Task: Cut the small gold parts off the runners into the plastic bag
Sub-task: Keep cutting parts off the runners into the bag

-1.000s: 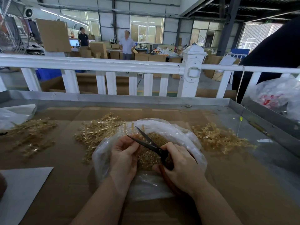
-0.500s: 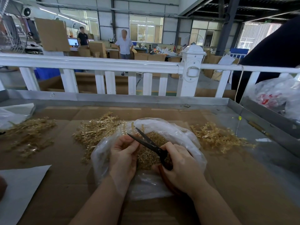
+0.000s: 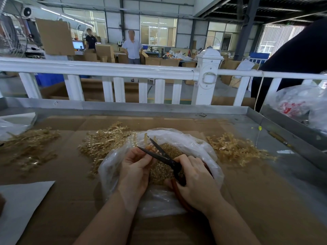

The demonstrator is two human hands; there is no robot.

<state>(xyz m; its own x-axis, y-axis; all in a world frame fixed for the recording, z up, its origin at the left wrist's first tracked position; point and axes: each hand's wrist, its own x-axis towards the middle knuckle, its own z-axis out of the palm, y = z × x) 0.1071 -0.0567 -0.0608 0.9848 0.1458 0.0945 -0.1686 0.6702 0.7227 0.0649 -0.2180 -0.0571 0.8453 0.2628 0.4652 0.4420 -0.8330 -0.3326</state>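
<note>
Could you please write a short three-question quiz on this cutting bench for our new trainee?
1. True or false: the scissors are in the right hand.
2. Over what do both hands work? A) the white sheet B) the plastic bag C) the fence rail
3. Fill in: the left hand pinches a gold runner between the open ____.

Key:
1. True.
2. B; cut gold parts already fill it.
3. Blades; the runner stands between them over the bag.
</note>
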